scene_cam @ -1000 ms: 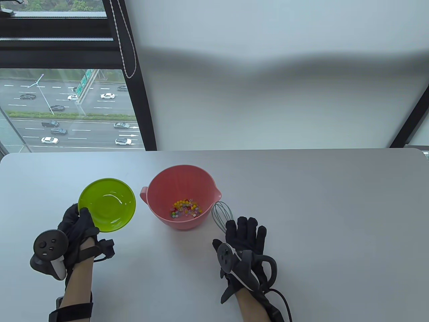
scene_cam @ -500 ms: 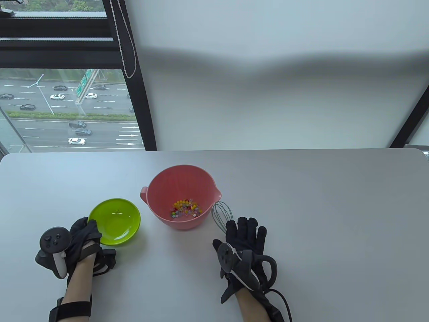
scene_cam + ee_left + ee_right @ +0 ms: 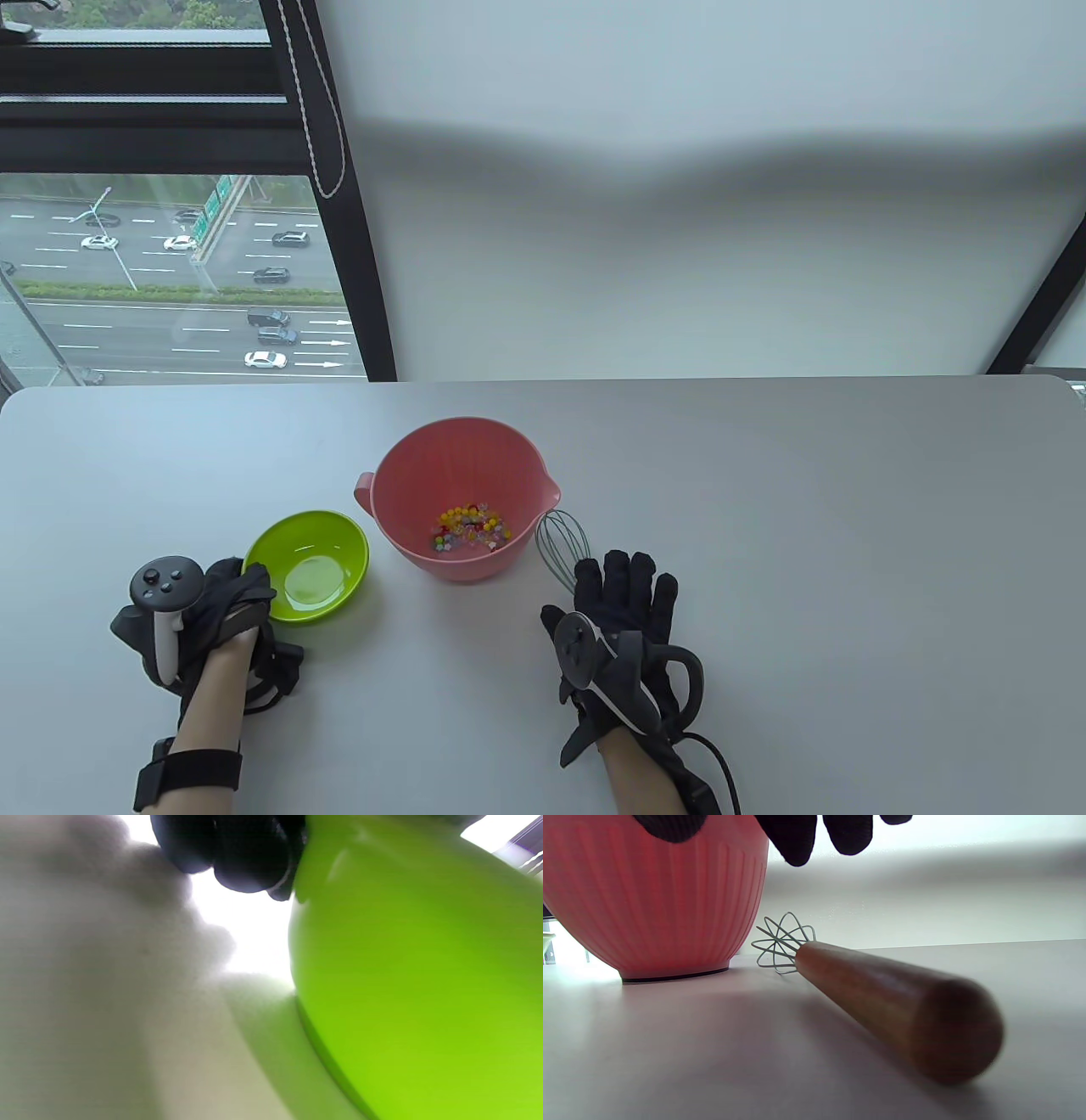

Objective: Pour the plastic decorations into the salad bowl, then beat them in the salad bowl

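Beads [image 3: 471, 526] are in the pink bowl [image 3: 399, 518]. Left hand [image 3: 225, 598] pinches the emptied green dish's [image 3: 335, 543] rim — parking it aside. Right hand [image 3: 624, 594] hovers flat, fingers straight, over the whisk [image 3: 562, 539] — probably about to grab it.

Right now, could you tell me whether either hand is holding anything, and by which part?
The left hand grips the lime-green plastic bowl by its near rim. The right hand holds nothing.
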`<state>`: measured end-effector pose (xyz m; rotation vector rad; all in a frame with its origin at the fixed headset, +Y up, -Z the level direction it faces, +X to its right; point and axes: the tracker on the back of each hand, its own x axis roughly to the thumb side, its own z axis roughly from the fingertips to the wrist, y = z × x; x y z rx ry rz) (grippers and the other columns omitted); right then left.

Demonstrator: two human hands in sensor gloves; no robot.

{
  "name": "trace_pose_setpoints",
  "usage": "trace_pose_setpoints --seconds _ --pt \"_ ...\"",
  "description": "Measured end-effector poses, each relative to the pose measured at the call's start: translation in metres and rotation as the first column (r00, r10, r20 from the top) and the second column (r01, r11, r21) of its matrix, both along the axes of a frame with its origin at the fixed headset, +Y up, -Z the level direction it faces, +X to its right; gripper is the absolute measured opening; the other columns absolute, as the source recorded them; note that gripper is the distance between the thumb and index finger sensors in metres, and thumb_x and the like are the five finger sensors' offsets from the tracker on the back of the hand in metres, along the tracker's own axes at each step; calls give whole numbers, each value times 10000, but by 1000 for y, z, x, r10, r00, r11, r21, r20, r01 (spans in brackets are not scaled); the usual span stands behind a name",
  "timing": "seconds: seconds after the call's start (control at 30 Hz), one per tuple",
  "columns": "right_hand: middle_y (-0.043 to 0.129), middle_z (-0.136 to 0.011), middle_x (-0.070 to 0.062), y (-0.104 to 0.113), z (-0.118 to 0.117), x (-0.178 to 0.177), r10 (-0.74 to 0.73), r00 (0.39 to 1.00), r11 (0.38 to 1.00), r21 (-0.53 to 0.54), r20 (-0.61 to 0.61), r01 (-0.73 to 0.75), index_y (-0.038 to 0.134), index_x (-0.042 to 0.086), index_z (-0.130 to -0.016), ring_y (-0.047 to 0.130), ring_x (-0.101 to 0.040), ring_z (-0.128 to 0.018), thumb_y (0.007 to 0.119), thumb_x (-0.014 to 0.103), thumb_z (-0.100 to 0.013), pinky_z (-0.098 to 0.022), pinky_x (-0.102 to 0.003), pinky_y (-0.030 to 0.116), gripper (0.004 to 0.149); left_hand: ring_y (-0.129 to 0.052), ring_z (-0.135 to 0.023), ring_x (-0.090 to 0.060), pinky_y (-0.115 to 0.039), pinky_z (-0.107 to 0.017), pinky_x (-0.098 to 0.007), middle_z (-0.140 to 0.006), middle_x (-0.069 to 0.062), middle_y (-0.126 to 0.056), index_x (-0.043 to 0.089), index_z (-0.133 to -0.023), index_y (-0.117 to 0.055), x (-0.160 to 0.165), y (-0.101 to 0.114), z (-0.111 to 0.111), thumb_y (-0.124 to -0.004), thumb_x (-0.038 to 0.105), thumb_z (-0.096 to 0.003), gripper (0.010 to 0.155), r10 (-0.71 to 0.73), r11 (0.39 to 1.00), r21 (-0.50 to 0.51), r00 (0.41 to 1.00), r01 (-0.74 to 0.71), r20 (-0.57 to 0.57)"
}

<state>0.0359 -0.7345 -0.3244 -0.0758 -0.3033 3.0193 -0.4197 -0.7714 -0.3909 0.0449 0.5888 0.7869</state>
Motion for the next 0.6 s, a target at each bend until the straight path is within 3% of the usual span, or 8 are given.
trace_pose_setpoints --seconds 0.13,0.3,0.47,0.6 --pt "420 -1208 -54 0 0 1 -4 1000 1000 2 1 4 504 289 -1133 331 -384 -1085 564 704 -541 -753 -580 167 725 -404 -951 -470 -169 -711 -657 -985 -180 -537 89 -1085 -505 3 5 4 -728 548 -577 720 -27 996 86 1000 26 2" --pt "424 -1207 -52 0 0 0 6 1000 1000 4 -3 -6 505 292 -1132 335 -383 -1085 563 705 -541 -753 -580 171 723 -380 -962 -466 -151 -711 -652 -1014 -182 -512 139 -1077 -553 20 33 12 -748 542 -563 682 -173 928 332 985 166 -9" --pt "423 -1207 -52 0 0 0 10 1000 1000 4 -6 -10 504 292 -1132 336 -381 -1086 562 705 -541 -753 -579 173 723 -421 -994 -459 -186 -737 -652 -1049 -166 -554 226 -1087 -599 52 69 15 -767 540 -556 640 -307 832 515 944 203 123" --pt "424 -1207 -54 0 0 0 5 1000 1000 3 -6 -5 505 291 -1132 335 -382 -1085 563 705 -541 -753 -579 172 724 -423 -1042 -428 -180 -759 -651 -1111 -121 -512 280 -1107 -589 80 88 14 -773 545 -555 640 -450 760 610 859 224 246"
